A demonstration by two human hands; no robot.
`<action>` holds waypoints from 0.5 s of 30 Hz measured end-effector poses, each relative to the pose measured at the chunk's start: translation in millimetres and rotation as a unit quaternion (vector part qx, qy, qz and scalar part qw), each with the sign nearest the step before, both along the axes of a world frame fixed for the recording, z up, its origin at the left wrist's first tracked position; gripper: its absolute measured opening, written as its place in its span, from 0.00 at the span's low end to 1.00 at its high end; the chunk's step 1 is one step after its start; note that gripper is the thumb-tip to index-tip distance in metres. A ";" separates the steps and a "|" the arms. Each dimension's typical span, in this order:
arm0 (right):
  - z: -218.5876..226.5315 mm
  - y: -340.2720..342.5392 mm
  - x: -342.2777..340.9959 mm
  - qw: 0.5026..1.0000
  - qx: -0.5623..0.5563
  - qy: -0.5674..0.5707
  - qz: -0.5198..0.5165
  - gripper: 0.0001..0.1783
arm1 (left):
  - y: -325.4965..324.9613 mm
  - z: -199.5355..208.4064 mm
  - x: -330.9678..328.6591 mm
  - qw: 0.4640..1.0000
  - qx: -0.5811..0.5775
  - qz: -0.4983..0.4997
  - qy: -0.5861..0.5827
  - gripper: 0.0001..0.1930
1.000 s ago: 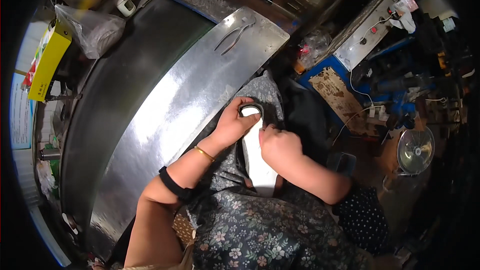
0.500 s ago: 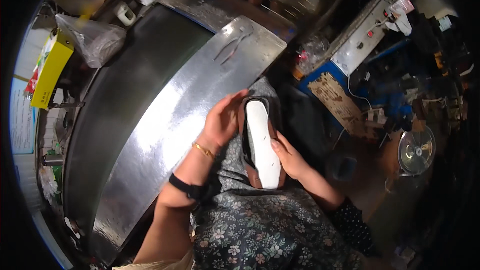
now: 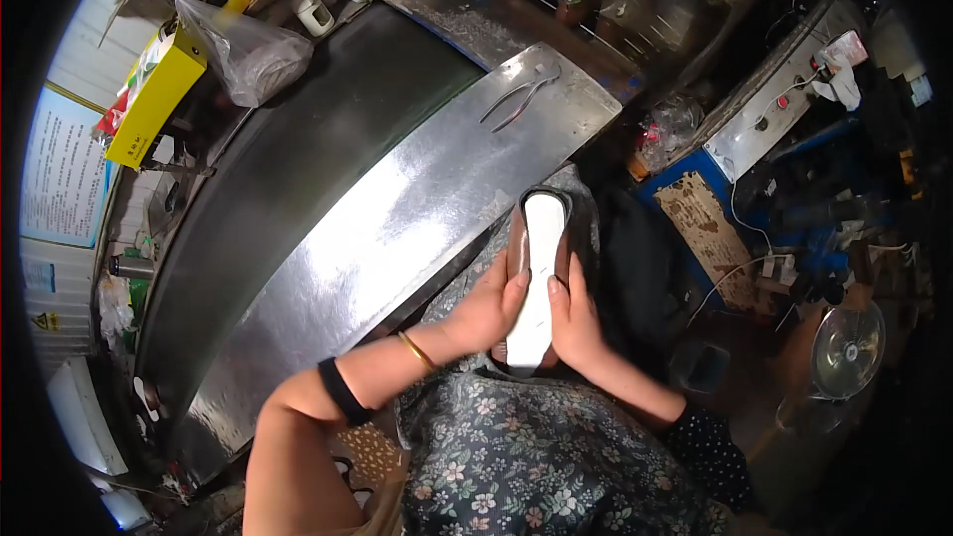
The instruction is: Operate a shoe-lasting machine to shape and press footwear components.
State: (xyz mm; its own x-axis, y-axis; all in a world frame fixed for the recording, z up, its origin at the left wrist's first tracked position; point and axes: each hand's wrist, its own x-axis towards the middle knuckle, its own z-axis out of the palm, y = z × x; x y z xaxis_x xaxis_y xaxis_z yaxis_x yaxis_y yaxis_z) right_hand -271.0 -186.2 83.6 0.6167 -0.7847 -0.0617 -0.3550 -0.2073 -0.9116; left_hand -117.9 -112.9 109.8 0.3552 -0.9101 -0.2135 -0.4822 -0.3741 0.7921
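A half-made shoe lies lengthwise over my lap, its long white insole face up and brown upper material along both sides. My left hand holds its left side, thumb beside the white insole. On the opposite side my right hand grips the shoe, with the thumb at the insole's edge and the fingers along the brown upper. The fingers under the shoe are partly hidden. A floral apron covers my lap beneath it.
To the left stands a bench with a shiny metal sheet and a dark curved surface. Pincers lie on the metal's far end. A yellow box and a plastic bag sit far left; a round fan stands at right.
My left hand has come down from beside the shoe's far end and now holds its left side. The view has shifted, so the bench appears farther right.
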 end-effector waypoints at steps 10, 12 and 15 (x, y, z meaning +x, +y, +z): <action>3.5 -34.9 1.3 0.924 0.305 -0.232 0.009 0.33 | -33.0 -14.8 5.4 0.702 -0.026 0.287 0.651 0.35; 20.3 -51.6 -5.8 0.901 0.347 -0.251 0.069 0.38 | -47.5 18.3 3.4 0.710 -0.062 0.296 0.636 0.33; 57.4 -66.4 -47.9 0.910 0.288 -0.266 0.138 0.44 | -49.0 55.9 -22.8 0.763 -0.183 0.230 0.576 0.32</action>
